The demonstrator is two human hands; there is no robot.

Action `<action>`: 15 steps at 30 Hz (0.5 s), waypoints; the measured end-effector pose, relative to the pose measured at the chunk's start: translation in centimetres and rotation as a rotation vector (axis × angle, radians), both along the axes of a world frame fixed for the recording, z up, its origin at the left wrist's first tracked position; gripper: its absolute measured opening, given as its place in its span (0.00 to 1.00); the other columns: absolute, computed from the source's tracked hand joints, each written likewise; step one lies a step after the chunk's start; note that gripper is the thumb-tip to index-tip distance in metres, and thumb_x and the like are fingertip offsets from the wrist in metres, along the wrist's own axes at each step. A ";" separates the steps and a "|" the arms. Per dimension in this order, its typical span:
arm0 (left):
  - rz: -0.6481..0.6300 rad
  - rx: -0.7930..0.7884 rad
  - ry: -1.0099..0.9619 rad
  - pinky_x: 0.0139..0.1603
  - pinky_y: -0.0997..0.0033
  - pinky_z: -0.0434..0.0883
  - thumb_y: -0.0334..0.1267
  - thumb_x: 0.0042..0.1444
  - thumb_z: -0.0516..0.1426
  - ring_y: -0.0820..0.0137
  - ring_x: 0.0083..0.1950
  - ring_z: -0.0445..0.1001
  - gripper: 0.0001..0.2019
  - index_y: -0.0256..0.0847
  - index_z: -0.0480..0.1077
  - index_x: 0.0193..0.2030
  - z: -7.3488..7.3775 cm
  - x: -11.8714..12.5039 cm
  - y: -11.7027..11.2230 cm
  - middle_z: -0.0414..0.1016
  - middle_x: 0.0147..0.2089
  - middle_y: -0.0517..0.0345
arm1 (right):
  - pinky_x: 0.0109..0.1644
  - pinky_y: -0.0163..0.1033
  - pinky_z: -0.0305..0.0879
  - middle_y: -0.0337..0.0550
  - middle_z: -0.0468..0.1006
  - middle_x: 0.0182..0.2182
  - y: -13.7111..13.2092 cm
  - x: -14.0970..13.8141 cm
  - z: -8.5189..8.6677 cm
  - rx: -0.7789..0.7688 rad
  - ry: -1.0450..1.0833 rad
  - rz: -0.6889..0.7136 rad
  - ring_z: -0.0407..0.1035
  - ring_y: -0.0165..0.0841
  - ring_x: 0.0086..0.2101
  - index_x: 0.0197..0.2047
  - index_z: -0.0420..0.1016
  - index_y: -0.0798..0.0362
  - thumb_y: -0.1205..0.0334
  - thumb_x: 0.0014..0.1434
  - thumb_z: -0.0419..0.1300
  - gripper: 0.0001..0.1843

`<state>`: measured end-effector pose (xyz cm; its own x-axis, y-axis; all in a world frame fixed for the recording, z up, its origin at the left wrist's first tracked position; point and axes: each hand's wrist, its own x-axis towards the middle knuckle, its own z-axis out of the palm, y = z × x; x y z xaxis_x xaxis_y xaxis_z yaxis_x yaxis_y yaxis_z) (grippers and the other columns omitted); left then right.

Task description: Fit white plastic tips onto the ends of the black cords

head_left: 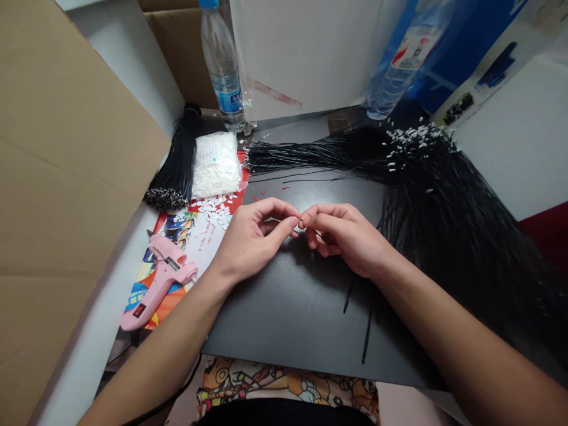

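My left hand and my right hand meet fingertip to fingertip over a black board. Both are pinched shut. The right hand pinches a thin black cord that trails down under the wrist toward the board's near edge. The left thumb and forefinger press on something tiny at the cord's tip; I cannot make out what. A large heap of black cords lies to the right, some tipped with small white pieces. Loose white pieces are scattered left of my left hand.
A pink glue gun lies on a colourful printed sheet at the left. Behind it lie a bag of white pieces and a tied bundle of black cords. Two water bottles stand at the back. Cardboard walls the left side.
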<state>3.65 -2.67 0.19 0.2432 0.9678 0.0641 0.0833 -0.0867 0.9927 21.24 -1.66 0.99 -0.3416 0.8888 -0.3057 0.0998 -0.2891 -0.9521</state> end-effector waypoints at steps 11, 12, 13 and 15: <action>0.009 -0.078 -0.006 0.40 0.71 0.76 0.38 0.56 0.63 0.73 0.33 0.78 0.08 0.34 0.75 0.37 0.0 -0.1 0.4 0.79 0.34 0.56 | 0.24 0.31 0.53 0.37 0.74 0.21 -0.4 0.0 -0.6 0.464 -0.273 -0.032 0.60 0.24 0.21 0.34 0.76 0.57 0.58 0.57 0.62 0.09; 0.011 -0.084 -0.003 0.40 0.71 0.76 0.38 0.56 0.63 0.73 0.33 0.78 0.08 0.34 0.76 0.37 0.0 -0.1 0.4 0.79 0.34 0.56 | 0.24 0.31 0.53 0.36 0.73 0.21 -0.3 0.0 -0.6 0.462 -0.273 -0.044 0.59 0.23 0.20 0.35 0.76 0.57 0.58 0.57 0.62 0.10; 0.011 -0.088 0.001 0.40 0.71 0.76 0.38 0.56 0.63 0.73 0.32 0.78 0.08 0.34 0.76 0.37 0.1 -0.1 0.4 0.79 0.34 0.56 | 0.24 0.31 0.53 0.35 0.72 0.20 -0.3 0.0 -0.6 0.461 -0.272 -0.054 0.58 0.23 0.20 0.35 0.76 0.57 0.58 0.56 0.63 0.10; 0.012 -0.091 0.006 0.39 0.71 0.76 0.38 0.56 0.63 0.73 0.32 0.78 0.08 0.35 0.76 0.37 0.1 -0.1 0.4 0.79 0.34 0.56 | 0.24 0.31 0.53 0.35 0.72 0.20 -0.2 0.0 -0.6 0.452 -0.271 -0.061 0.58 0.23 0.20 0.35 0.77 0.58 0.59 0.56 0.63 0.10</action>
<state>3.57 -2.29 0.29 0.2313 0.9725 -0.0260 0.0897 0.0052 0.9960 21.23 -1.82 0.42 -0.2468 0.9681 0.0427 0.3551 0.1314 -0.9256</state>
